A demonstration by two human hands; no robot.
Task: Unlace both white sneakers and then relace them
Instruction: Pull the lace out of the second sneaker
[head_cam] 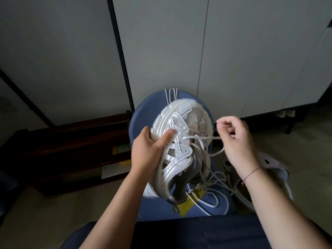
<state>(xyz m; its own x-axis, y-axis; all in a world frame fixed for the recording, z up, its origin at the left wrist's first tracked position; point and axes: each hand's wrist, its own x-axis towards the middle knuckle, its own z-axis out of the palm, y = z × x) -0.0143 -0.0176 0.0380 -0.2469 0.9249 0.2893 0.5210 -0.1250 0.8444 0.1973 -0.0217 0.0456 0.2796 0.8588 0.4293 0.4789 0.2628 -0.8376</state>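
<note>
The person wears a reddish thread bracelet [251,173] (right wrist), dark-blue trousers [179,234].

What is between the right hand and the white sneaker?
In the head view, a white lace runs from the sneaker to the pinching right hand.

In mid-frame, on a round blue stool [142,114]: loose white laces [212,206] coiled at lower right, over a yellow paper [186,206]. On the pale floor [305,141], right of the stool, a pale clog [269,160].

Right of sneaker [179,146] — dense lace tangle [203,155]
</note>
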